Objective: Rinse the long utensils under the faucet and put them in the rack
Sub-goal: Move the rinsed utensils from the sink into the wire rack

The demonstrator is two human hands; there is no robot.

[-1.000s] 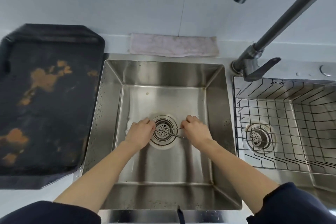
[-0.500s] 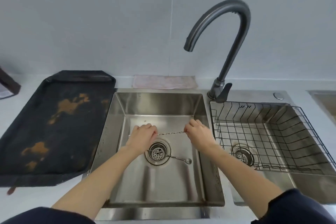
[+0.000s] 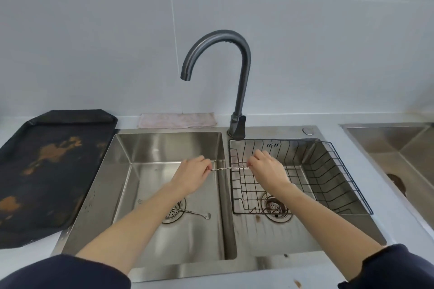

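Hands: left hand [image 3: 192,175] and right hand [image 3: 267,168] each pinch an end of a thin utensil [image 3: 229,168], mid-frame above the sink divider.
Spoon [image 3: 198,214]: left basin, by drain.
Rack [image 3: 328,171]: right basin.
Faucet [image 3: 237,73]: dry, centre.
Tabletop [image 3: 328,121]: white; dark tray [image 3: 47,171] left.
Wall: pale tiles.

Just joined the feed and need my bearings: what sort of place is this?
Most likely a kitchen sink station: a steel double sink under a gooseneck faucet, a black wire rack in the right basin, a tiled wall behind.

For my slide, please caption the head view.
Both hands hold a twisted utensil between sink and rack.
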